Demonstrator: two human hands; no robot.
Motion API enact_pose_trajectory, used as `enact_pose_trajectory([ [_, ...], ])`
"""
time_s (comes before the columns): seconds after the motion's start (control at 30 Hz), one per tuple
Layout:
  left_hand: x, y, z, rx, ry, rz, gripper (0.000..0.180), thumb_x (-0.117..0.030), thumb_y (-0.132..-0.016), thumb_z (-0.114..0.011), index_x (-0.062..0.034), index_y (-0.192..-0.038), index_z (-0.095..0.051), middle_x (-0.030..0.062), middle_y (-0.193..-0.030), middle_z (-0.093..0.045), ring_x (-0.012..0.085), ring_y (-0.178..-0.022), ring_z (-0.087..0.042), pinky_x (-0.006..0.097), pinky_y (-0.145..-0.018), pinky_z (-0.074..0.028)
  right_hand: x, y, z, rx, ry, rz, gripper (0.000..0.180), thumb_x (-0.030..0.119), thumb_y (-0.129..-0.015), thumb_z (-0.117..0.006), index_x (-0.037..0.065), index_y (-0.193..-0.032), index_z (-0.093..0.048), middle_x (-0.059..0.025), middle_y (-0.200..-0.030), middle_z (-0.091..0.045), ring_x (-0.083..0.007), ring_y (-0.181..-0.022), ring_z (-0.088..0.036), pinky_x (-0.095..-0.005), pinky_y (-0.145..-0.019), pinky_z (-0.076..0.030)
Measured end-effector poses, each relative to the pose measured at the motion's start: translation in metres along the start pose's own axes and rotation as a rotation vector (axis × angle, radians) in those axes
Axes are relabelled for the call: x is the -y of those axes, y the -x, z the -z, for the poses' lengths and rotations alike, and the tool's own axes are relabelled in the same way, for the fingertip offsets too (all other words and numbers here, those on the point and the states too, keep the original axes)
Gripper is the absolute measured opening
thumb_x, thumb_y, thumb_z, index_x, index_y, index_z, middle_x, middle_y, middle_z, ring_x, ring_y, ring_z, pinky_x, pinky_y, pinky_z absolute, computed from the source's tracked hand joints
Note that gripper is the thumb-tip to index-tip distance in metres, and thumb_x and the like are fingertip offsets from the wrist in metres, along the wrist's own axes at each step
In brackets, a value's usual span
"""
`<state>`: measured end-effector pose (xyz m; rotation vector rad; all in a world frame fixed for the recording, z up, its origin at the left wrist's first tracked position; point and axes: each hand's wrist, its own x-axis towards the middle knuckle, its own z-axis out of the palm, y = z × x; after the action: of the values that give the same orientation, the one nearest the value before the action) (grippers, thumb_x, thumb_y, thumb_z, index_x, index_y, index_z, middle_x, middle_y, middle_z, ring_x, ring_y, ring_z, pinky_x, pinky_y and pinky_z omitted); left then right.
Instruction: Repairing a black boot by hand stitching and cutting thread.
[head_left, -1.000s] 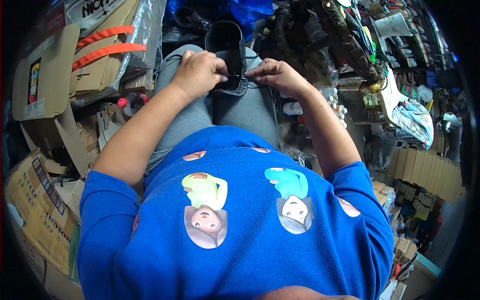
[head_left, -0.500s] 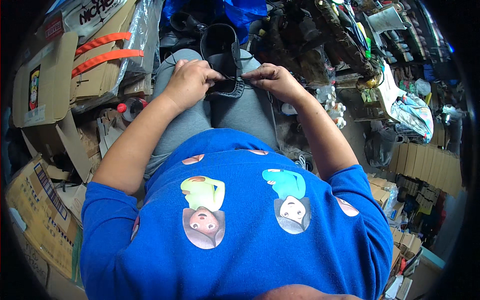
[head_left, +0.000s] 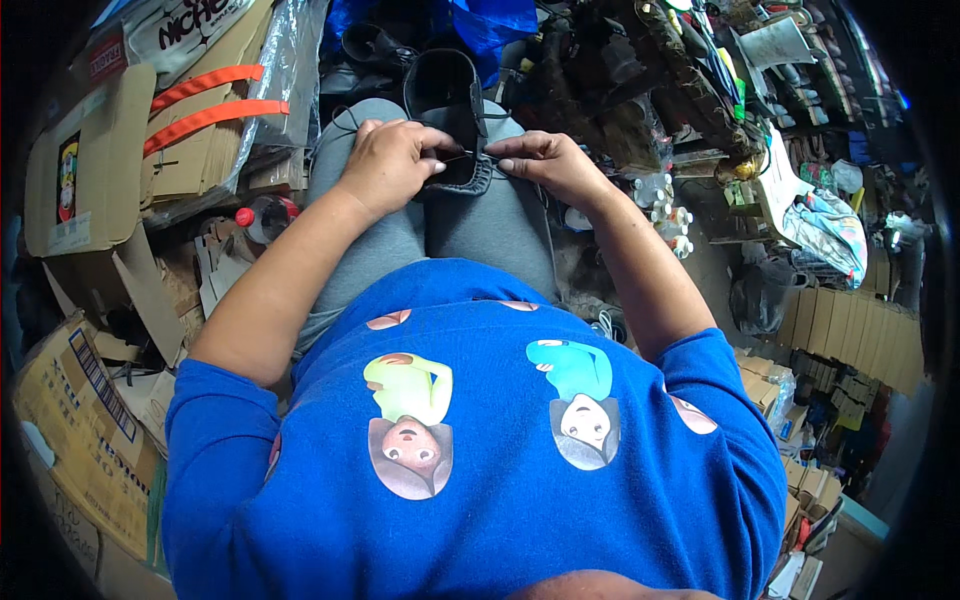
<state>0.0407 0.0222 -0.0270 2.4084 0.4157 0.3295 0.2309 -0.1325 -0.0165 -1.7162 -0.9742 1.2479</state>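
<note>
A black shoe (head_left: 441,84), its toe end gathered in puckered stitches, rests across my grey-trousered thighs with the opening away from me. At its left side my left hand (head_left: 392,166) is closed, thumb and forefinger pinched together near the toe. A fine pale line, thread or needle, runs from these fingertips to the stitched edge; which it is I cannot tell. My right hand (head_left: 548,163) pinches at the right edge of the gathered toe, thumb under forefinger. A dark cord (head_left: 345,121) loops over my left knee.
Flattened cardboard (head_left: 95,165) with orange straps (head_left: 215,122) stands at the left, beside a red-capped bottle (head_left: 262,216). More black shoes (head_left: 375,46) lie beyond my knees near blue plastic (head_left: 490,25). Small bottles (head_left: 672,218) and cluttered shelving (head_left: 780,60) are on the right.
My left fingertips have drawn slightly back toward me, and their thumb has moved lower. The right fingers have shifted a little, staying at the shoe's toe edge.
</note>
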Motion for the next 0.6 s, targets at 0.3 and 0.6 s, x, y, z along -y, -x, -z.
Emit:
enact_pose_trajectory([
  [0.3,-0.011,-0.020,-0.005,0.138,0.136,0.252,0.021,-0.022,-0.076,-0.068,-0.0113,-0.094,-0.065,0.0014,-0.082,-0.068,0.0173,-0.080,-0.064,0.034,-0.084,-0.033,0.004,-0.014,0.005,0.074,-0.032,-0.035,0.027,0.007,-0.084,-0.067,0.002,-0.110,-0.062,-0.0022,-0.100,-0.065,-0.0079,-0.091,-0.059,-0.0224,-0.083,-0.048],
  [0.6,-0.020,-0.023,-0.002,0.263,-0.033,0.226,0.019,-0.023,-0.076,-0.069,-0.0109,-0.091,-0.065,0.0061,-0.086,-0.068,0.0230,-0.088,-0.062,0.040,-0.085,-0.032,0.020,-0.016,-0.007,-0.041,0.276,0.029,0.019,0.014,-0.076,-0.074,0.004,-0.091,-0.069,-0.0037,-0.081,-0.068,-0.0094,-0.075,-0.060,-0.0268,-0.073,-0.048],
])
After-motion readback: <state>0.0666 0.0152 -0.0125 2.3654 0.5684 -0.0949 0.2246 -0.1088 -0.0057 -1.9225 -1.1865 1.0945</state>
